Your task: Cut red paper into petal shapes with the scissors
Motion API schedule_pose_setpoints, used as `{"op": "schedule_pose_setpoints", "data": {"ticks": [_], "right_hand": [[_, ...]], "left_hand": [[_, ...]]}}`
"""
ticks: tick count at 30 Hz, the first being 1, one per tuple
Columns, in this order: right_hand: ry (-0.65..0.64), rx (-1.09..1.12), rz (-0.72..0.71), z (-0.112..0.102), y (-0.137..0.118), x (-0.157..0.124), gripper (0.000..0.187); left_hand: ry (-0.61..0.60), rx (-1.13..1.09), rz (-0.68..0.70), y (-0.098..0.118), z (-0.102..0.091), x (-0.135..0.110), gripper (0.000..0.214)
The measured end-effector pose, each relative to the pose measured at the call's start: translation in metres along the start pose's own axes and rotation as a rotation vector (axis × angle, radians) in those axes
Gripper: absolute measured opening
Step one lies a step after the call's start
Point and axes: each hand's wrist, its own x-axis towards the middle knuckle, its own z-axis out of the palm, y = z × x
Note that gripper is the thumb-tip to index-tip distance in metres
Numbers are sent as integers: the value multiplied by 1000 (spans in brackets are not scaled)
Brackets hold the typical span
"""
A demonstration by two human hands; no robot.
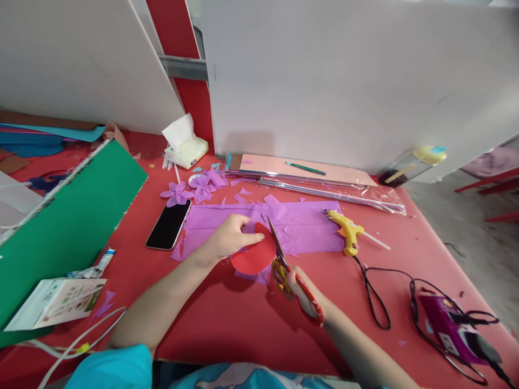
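My left hand (230,236) pinches a round red paper piece (253,255) above the red table, fingers closed on its upper edge. My right hand (302,289) grips red-and-yellow scissors (288,270) by the handles. Their blades point up and away along the right edge of the red piece. Under both lies a sheet of purple paper (308,224) with cut scraps. Purple paper flowers (194,189) lie just beyond it to the left.
A black phone (168,224) lies left of the purple sheet. A yellow glue gun (346,231) with black cord (377,302) lies to the right. A green board (68,221), tissue box (186,148), wrapped paper rolls (324,186), purple box (450,324) and white partition (344,81) surround.
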Motion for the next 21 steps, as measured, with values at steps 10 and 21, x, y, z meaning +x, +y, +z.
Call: {"op": "schedule_pose_setpoints", "data": {"ticks": [10,21], "right_hand": [[-4,-96,54,-5,-4,-3,54],[49,-70,77,-5,-8,-2,55]], "left_hand": [[-88,-84,-35,2,-1,0,21],[-130,-127,-28,-1,-2,1,18]]}}
